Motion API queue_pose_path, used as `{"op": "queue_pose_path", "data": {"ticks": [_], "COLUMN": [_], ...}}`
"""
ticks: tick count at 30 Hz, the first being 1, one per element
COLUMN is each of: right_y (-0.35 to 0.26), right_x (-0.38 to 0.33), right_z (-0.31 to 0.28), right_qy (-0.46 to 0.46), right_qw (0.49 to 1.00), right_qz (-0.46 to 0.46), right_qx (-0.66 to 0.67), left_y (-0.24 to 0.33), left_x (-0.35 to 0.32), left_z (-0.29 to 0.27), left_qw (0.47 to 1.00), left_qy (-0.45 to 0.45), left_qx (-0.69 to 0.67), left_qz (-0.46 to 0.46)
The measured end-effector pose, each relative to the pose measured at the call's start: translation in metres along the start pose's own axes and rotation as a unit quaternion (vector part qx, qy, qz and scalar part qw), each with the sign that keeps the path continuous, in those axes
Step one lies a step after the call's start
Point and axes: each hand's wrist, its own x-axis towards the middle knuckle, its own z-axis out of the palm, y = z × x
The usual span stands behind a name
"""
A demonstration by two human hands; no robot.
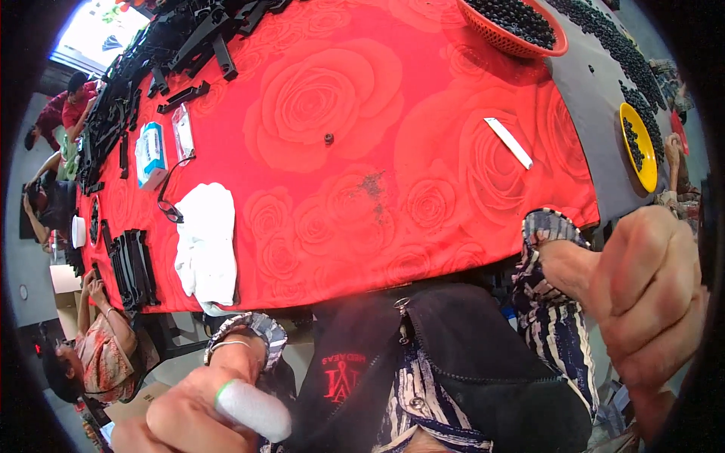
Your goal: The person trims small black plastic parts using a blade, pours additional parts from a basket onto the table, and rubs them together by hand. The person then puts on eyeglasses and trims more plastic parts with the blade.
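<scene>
Both hands were pulled back off the table, close to the body. Left hand (192, 411) sat low at the bottom edge, fingers curled in, w/ a white finger cover (253, 409) on one finger; it held nothing I could see. A bangle (226, 345) and a patterned cuff showed at that wrist. Right hand (649, 298) was up near the right rim, fingers pressed together in a loose fist, thumb on top, also holding nothing visible. A black bag (453, 362) lay in the lap between the two forearms.

Nearest thing on the table to the left hand was a white cloth (205, 241), lying near the front edge of the red rose tablecloth (325, 98), well apart from the hand. Left of the cloth stood a stack of black frames (134, 268); behind it a blue-white box (151, 153) and a clear packet (183, 132). Mid-table: one small black piece (328, 139) and a smear of dark crumbs (372, 185). A white strip (508, 142) lay toward the right. Far right corner had an orange basket (521, 30) of dark beads, and a yellow dish (639, 147) on grey cloth. Other people sat at the left side.
</scene>
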Motion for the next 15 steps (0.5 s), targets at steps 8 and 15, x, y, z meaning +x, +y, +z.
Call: {"op": "queue_pose_path", "data": {"ticks": [8, 15], "right_y": [-0.045, -0.039], "right_x": [-0.011, -0.009], "right_z": [-0.025, -0.027], "right_qy": [0.000, -0.003], "right_qw": [0.999, 0.996], "right_qz": [0.032, 0.070], "right_qx": [-0.038, -0.055], "left_y": [0.000, -0.004], "left_x": [0.015, -0.007], "left_z": [0.004, -0.002], "left_qw": [0.986, 0.990], "left_qy": [0.082, 0.103], "left_qx": [0.141, 0.090], "left_qz": [0.033, 0.023]}}
